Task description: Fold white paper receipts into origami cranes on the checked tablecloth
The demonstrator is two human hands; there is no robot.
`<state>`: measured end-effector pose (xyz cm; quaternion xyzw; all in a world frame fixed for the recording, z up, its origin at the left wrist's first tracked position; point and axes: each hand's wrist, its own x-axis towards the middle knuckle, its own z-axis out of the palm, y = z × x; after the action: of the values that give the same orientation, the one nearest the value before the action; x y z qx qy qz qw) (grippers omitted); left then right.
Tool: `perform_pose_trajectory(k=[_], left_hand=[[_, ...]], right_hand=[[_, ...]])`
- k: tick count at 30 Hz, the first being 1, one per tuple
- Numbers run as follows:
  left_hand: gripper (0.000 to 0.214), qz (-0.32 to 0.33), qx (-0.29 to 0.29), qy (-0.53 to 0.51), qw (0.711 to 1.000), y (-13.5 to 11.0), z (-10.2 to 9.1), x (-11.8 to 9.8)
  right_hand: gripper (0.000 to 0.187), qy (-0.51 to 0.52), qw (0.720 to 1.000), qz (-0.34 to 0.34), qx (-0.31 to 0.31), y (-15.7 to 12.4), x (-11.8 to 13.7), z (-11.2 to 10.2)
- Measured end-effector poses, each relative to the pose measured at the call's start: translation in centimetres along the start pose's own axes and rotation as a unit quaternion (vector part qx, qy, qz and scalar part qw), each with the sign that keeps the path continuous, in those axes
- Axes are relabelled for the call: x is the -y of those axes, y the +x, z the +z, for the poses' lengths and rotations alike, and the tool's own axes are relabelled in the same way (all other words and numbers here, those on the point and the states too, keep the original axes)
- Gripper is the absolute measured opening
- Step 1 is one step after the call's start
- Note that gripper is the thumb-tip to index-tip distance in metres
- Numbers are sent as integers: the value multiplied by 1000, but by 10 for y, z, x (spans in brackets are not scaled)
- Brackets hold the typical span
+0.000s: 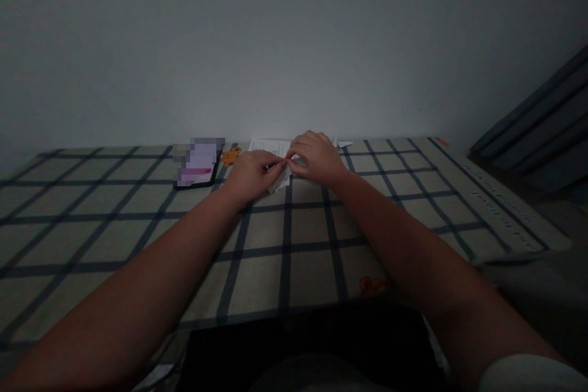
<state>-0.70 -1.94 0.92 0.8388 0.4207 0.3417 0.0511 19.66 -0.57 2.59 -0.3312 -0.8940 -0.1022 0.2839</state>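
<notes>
My left hand (pixel 252 174) is closed in a pinch over the checked cloth, thumb and forefinger together on a small piece of white paper (pixel 281 181). Part of that paper shows below the fingertips; the rest is hidden. Fingertip to fingertip with it, my right hand (pixel 318 158) also pinches at the paper's upper edge. Behind both hands lies a printed white sheet (pixel 271 146), partly covered by them. A pointed, folded-looking bit of white paper (pixel 343 144) sticks out beyond my right hand.
A phone (pixel 198 162) with a lit, partly blurred screen rests left of my hands. The checked tablecloth (pixel 266 236) covers the table, which meets a plain wall (pixel 294 43). Dark grey folded fabric (pixel 542 128) hangs at the right. The light is dim.
</notes>
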Motion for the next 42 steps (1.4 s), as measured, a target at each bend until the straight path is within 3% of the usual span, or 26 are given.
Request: perform_pose_trajectory(k=[13, 19, 22, 24, 27, 30, 37, 39, 42], left_hand=[[30, -44, -46, -15, 998, 2, -3, -3], [27, -102, -48, -45, 993, 4, -6, -9], [27, -124, -46, -83, 988, 3, -5, -10], [28, -133, -38, -106, 985, 3, -2, -7], [29, -148, -21, -131, 980, 3, 3, -1], [31, -172, -28, -157, 972, 4, 6, 5], [41, -279, -106, -278, 913, 5, 8, 10], [42, -275, -114, -270, 916, 4, 8, 12], [40, -233, -109, -211, 943, 3, 8, 12]], right_hand=[[9, 31, 986, 137, -93, -5, -24, 6], [9, 134, 958, 195, -163, -6, -31, 12], [19, 236, 937, 204, -155, -5, -26, 14], [25, 284, 932, 197, -109, -4, -22, 16], [25, 296, 933, 189, -73, -4, -19, 20], [23, 304, 928, 199, -81, -5, -21, 23], [18, 313, 912, 252, -87, -6, -24, 22], [16, 323, 909, 250, -83, -6, -24, 23], [17, 342, 913, 212, -74, -6, -24, 26]])
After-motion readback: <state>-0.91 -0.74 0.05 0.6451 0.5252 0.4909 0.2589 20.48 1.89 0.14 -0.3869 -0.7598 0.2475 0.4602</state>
